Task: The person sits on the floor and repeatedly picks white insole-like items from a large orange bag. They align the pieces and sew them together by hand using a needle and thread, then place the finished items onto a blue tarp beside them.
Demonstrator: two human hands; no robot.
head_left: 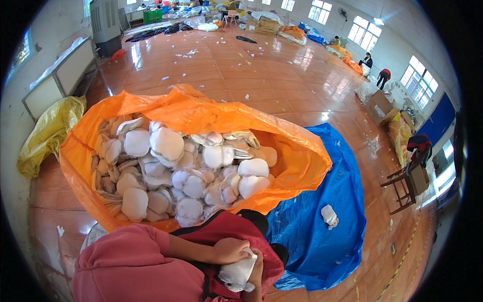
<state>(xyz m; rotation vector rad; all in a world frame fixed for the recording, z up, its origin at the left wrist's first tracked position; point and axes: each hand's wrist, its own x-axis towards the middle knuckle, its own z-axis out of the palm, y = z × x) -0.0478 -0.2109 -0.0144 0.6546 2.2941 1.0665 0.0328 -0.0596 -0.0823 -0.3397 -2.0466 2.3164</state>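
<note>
A small white plush piece [235, 274] lies over my lap, held between my two hands. My left hand [231, 250] has its fingers closed on the top edge of it. Along the piece's right side, my right hand [257, 267] pinches the fabric, its fingers partly hidden. In front of my knees a large orange sack [201, 108] lies open, filled with many rounded white fabric pieces [167, 143]. To the right, one more small white plush piece [329, 215] rests on a blue plastic sheet [322, 251].
A yellow sack [53, 133] slumps against the left wall beside a white panel [60, 70]. On the right stand a wooden chair [407, 183] with a dark garment and a cardboard box [380, 106]. Other people [384, 76] are far back among sacks; white scraps dot the tiled floor.
</note>
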